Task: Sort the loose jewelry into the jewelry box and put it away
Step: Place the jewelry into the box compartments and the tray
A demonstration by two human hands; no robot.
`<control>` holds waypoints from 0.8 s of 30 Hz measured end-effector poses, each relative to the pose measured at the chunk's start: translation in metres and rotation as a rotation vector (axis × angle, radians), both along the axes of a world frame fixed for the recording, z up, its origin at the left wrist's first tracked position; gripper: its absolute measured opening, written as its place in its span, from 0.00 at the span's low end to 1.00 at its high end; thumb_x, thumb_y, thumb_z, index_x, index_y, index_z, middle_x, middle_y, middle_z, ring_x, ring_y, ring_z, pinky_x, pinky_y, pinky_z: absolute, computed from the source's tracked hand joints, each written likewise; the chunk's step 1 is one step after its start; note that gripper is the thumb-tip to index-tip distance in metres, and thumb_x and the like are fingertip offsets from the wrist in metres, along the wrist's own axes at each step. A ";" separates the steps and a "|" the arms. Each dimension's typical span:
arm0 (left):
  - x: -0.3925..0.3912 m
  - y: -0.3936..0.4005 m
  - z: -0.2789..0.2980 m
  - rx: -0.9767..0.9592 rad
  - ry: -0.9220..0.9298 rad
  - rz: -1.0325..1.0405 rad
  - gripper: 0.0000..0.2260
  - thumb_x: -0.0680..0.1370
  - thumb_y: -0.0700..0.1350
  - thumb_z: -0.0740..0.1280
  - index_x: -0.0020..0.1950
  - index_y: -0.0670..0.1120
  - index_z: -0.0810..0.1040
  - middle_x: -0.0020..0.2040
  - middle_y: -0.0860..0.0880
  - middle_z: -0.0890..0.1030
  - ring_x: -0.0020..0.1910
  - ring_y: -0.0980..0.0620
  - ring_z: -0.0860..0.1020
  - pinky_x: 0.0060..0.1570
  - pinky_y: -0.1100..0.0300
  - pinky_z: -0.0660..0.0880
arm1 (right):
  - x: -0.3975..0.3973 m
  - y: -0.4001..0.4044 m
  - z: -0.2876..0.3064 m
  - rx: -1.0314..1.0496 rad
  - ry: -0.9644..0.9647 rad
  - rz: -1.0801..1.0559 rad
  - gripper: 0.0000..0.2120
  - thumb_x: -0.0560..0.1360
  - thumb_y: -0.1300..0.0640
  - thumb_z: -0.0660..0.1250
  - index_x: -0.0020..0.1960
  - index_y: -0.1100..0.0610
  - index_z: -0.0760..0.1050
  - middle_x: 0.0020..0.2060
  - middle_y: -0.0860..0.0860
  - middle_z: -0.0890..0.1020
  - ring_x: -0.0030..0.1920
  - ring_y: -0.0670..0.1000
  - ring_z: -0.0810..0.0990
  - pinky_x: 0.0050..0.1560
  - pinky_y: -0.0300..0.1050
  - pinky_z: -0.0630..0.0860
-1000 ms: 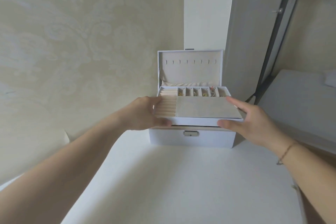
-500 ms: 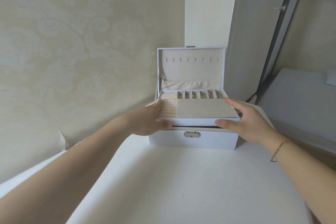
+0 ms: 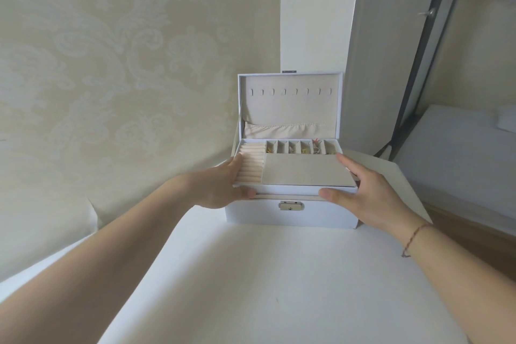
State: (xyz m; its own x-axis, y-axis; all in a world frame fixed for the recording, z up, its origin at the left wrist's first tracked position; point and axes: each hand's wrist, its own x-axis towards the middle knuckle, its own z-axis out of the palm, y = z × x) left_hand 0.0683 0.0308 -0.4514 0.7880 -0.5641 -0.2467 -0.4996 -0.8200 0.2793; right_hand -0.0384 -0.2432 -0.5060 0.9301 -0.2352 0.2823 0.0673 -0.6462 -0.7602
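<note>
Jewelry box (image 3: pixel 290 216), a white rectangular case with a small silver clasp (image 3: pixel 291 206) on its front, stood at the back of the white desk (image 3: pixel 251 288) with its lid (image 3: pixel 290 103) propped upright. The lid's beige lining carried a row of small hooks above a gathered fabric pocket. A white removable tray (image 3: pixel 304 174) lined in beige sat at the top of the box, its front edge out past the box front. The left hand (image 3: pixel 223 187) gripped the tray's left end, fingers along the side and thumb curled under the front edge. The right hand (image 3: pixel 363 198) gripped the right end the same way, thumb against the front edge; a thin cord bracelet (image 3: pixel 413 237) circled that wrist. The tray held a column of cream ring rolls (image 3: pixel 251 166) on the left, a flat beige panel in the middle, and a back row of small compartments (image 3: pixel 301 147) with little gold pieces, too small to tell apart. Behind the desk ran a cream damask-patterned wall (image 3: pixel 111 78); to the right stood a pale grey door panel (image 3: pixel 391 50) with a dark frame.
</note>
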 end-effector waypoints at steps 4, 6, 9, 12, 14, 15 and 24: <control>0.000 0.000 -0.004 0.032 0.047 0.024 0.43 0.77 0.66 0.58 0.78 0.52 0.31 0.78 0.60 0.35 0.79 0.53 0.47 0.76 0.54 0.52 | -0.003 0.005 -0.001 -0.034 -0.024 -0.003 0.43 0.66 0.40 0.74 0.75 0.49 0.60 0.63 0.35 0.69 0.67 0.40 0.68 0.65 0.37 0.63; -0.003 -0.001 -0.008 0.046 0.076 0.020 0.45 0.75 0.70 0.57 0.78 0.52 0.31 0.76 0.60 0.30 0.79 0.54 0.45 0.75 0.55 0.53 | -0.005 0.004 -0.004 -0.038 -0.028 -0.006 0.41 0.68 0.41 0.72 0.75 0.51 0.62 0.64 0.36 0.69 0.68 0.41 0.67 0.64 0.36 0.63; -0.003 -0.004 -0.016 0.047 0.019 -0.018 0.47 0.71 0.74 0.54 0.79 0.50 0.37 0.75 0.60 0.27 0.79 0.54 0.42 0.75 0.49 0.57 | -0.006 0.001 -0.009 -0.138 -0.041 -0.008 0.40 0.66 0.34 0.65 0.73 0.52 0.66 0.74 0.40 0.62 0.71 0.35 0.58 0.67 0.34 0.57; -0.002 -0.011 -0.017 0.001 -0.076 0.006 0.42 0.73 0.72 0.52 0.80 0.52 0.43 0.78 0.58 0.35 0.79 0.51 0.38 0.76 0.44 0.48 | -0.004 -0.002 -0.007 -0.257 0.032 0.007 0.40 0.67 0.29 0.58 0.71 0.52 0.69 0.75 0.41 0.59 0.72 0.35 0.55 0.68 0.34 0.54; -0.001 -0.017 -0.015 0.001 -0.126 -0.003 0.35 0.76 0.70 0.49 0.80 0.55 0.48 0.80 0.58 0.40 0.79 0.49 0.40 0.76 0.42 0.44 | -0.001 -0.005 0.002 -0.400 0.078 0.010 0.42 0.66 0.26 0.51 0.69 0.51 0.71 0.74 0.41 0.63 0.74 0.37 0.53 0.71 0.38 0.55; 0.004 -0.019 -0.014 0.027 -0.145 -0.017 0.33 0.77 0.70 0.48 0.79 0.57 0.53 0.80 0.58 0.44 0.79 0.49 0.41 0.75 0.40 0.44 | 0.001 -0.007 0.007 -0.446 0.096 0.018 0.41 0.66 0.26 0.48 0.67 0.51 0.73 0.72 0.41 0.66 0.75 0.39 0.53 0.71 0.40 0.56; 0.084 -0.033 -0.012 -1.011 -0.143 0.425 0.30 0.75 0.66 0.62 0.72 0.50 0.69 0.71 0.50 0.71 0.68 0.48 0.72 0.67 0.53 0.67 | 0.083 -0.023 0.064 0.481 0.042 -0.102 0.38 0.75 0.29 0.45 0.75 0.52 0.61 0.73 0.49 0.66 0.72 0.49 0.65 0.69 0.56 0.66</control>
